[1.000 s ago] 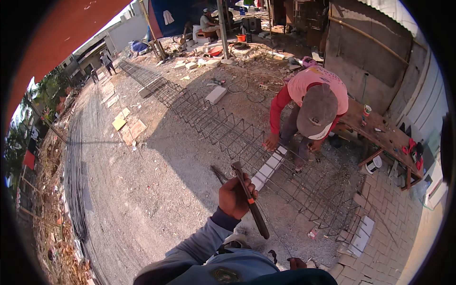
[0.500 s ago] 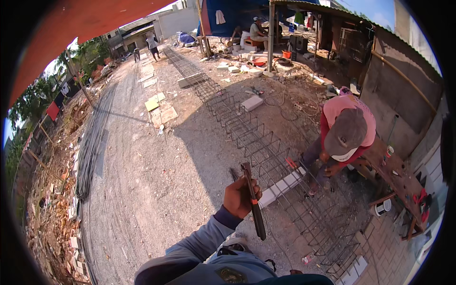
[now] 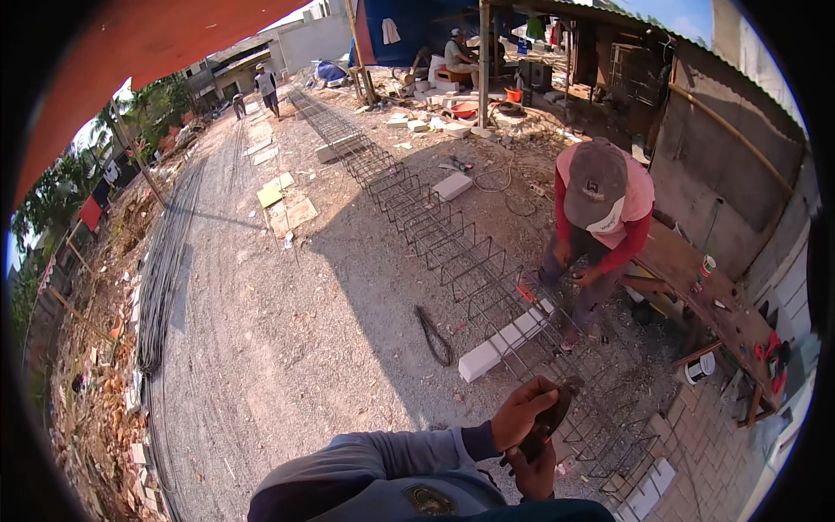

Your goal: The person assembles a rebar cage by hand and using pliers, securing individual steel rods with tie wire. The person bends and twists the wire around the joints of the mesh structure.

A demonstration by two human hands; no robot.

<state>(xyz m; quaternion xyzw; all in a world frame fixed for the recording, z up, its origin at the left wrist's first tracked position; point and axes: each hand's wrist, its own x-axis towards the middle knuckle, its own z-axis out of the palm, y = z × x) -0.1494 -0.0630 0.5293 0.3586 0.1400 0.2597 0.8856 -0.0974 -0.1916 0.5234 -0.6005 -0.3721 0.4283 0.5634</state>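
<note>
Your left hand point(image 3: 520, 412) is wrapped around the upper end of the dark tool point(image 3: 546, 424), and your right hand point(image 3: 535, 470) is closed on it just below, both low in the view beside the near end of the long rebar cage point(image 3: 487, 278). The tool looks like stiff, fairly heavy steel, so keep both fists on the handle end. The cage rests on a white block point(image 3: 503, 339); a coworker point(image 3: 600, 217) bends over it.
</note>
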